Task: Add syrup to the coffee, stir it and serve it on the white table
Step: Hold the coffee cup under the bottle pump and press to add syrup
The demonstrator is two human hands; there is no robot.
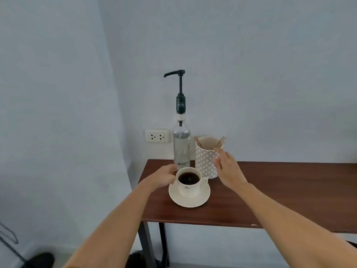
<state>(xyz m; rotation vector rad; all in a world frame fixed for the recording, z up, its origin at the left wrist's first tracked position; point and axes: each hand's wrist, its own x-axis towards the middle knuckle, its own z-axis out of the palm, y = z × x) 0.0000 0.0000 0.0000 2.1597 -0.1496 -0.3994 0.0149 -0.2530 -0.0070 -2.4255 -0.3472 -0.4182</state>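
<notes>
A white cup [189, 187] of black coffee stands on a white saucer [201, 200] near the left end of a dark wooden table [280, 190]. My left hand [164, 176] grips the cup's left side. Behind the cup rises a clear syrup bottle [181, 146] with a tall black pump [178, 74] whose spout points left. To its right stands a patterned white holder [205, 163] with wooden stir sticks [221, 142]. My right hand [229, 169] is beside the holder, fingers apart, fingertips close to the sticks at its right rim, holding nothing.
A white wall socket [157, 135] sits behind the table's left corner. The table's left edge is close to the saucer, with black legs [148, 246] below. A dark shoe [41, 259] shows on the floor at lower left.
</notes>
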